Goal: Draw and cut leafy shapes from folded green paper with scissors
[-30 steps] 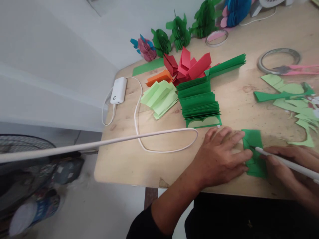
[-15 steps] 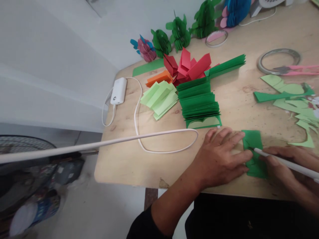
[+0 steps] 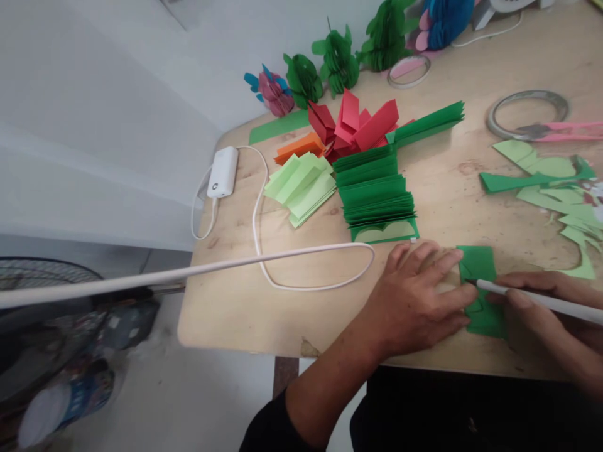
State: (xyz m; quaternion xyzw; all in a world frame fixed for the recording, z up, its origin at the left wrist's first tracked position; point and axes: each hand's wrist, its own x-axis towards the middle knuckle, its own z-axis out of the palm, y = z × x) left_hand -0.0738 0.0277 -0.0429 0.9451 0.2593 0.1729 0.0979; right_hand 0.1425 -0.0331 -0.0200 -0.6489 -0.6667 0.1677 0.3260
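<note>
A green paper rectangle (image 3: 483, 323) lies on the wooden table near its front edge, with thin dark lines drawn on it. My left hand (image 3: 419, 301) rests with fingers spread, its fingertips on the paper's left edge. Gripped in my right hand (image 3: 541, 314) is a white pen (image 3: 532, 297), tilted, its dark tip on the paper between the two hands. Just beyond my left hand stands a pleated stack of dark green paper (image 3: 377, 188), with a light green cut piece (image 3: 386, 232) on its front panel.
Folded light green (image 3: 304, 185), orange (image 3: 301, 147) and red papers (image 3: 353, 125) lie further back. Light green scraps (image 3: 558, 204), a tape roll (image 3: 494, 119) and pink-handled scissors (image 3: 575, 132) are at right. A white cable (image 3: 311, 252) from a power bank (image 3: 223, 172) crosses the left side.
The pen tip has shifted slightly left on the green paper, and my right hand has moved a little with it. A curved line shows more clearly there. My left hand stays put.
</note>
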